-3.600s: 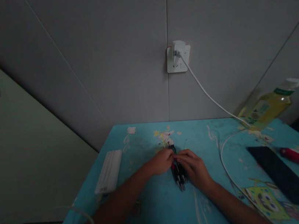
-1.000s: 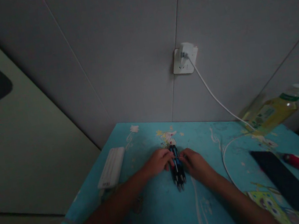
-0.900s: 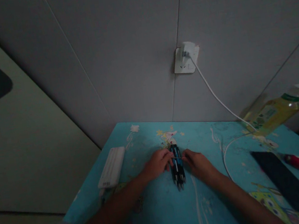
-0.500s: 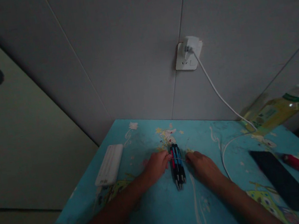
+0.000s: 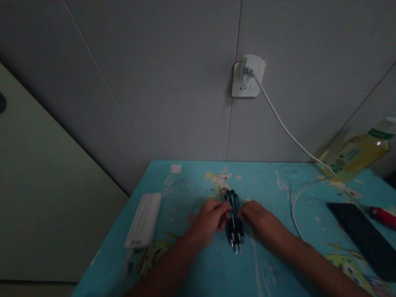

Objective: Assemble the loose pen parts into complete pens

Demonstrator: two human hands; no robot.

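Observation:
A bundle of dark pens (image 5: 236,234) with some blue on the barrels lies on the blue patterned tabletop (image 5: 210,284), metal tips toward me. My left hand (image 5: 211,219) is closed in a pinch at the bundle's left side, its fingertips over the pens. At the right side, my right hand (image 5: 261,219) is closed too, with its fingertips against the pens. Both appear to grip the ends of a thin light string across the bundle. The fingers and the dim light hide most of that string now.
A white power bank (image 5: 143,220) lies at the left. On the right are a yellow drink bottle (image 5: 360,152), a dark flat rectangular piece (image 5: 373,242) and a red-handled object (image 5: 394,221). A white cable (image 5: 278,117) runs from a charger (image 5: 250,68) in the wall socket.
My right hand has moved left, up against the pens, and my left fingertips now reach over them. The string stretched across the pens earlier is hardly visible now. The view has shifted slightly.

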